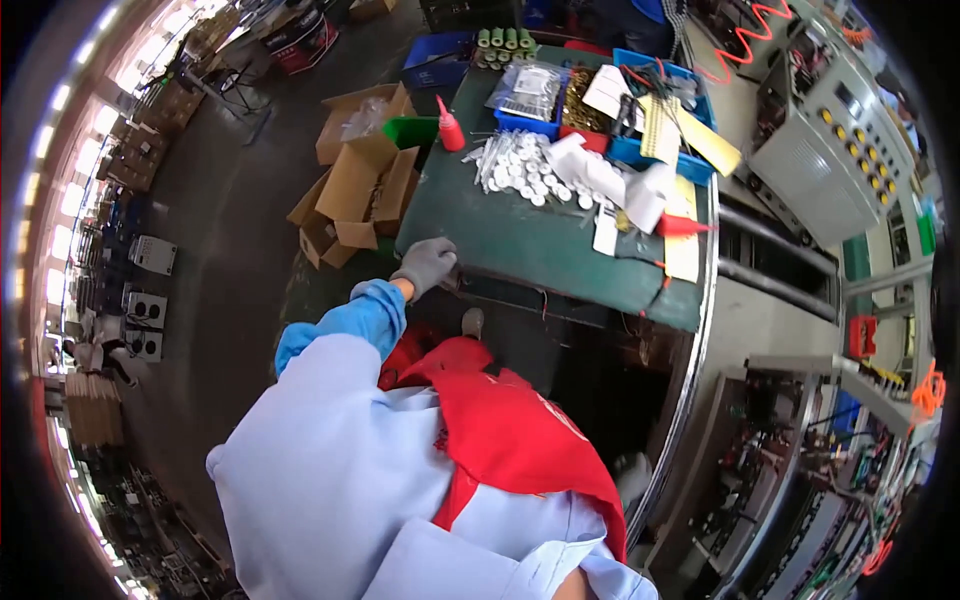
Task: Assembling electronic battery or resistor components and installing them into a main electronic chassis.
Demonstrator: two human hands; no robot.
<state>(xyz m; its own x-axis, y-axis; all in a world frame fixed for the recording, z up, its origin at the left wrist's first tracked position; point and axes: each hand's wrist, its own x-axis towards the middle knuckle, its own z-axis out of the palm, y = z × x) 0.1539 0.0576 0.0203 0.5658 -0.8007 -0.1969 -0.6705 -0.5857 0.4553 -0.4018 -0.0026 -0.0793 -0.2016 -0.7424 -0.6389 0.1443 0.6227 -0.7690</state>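
At the near left corner of the green-topped table [490, 236], my left hand [428, 264] wears a grey glove. Its fingers are curled against the corner, and whatever may be inside them is hidden. A blue sleeve cover [362, 318] wraps that forearm. To the right of my red apron [520, 420], a blurred grey shape that looks like my gloved right hand [632, 476] shows in part, low by the table's metal edge; its fingers cannot be made out. Farther back on the table lies a heap of white round plastic parts [522, 165], beside a red squeeze bottle [450, 130].
Open cardboard boxes [358, 185] stand left of the table. Blue bins [645, 150], papers [690, 140] and a red-tipped bottle [682, 226] crowd its far right. A grey machine with yellow buttons [835, 135] stands at right, above a cluttered rack [800, 440]. Dark floor [215, 230] stretches leftward.
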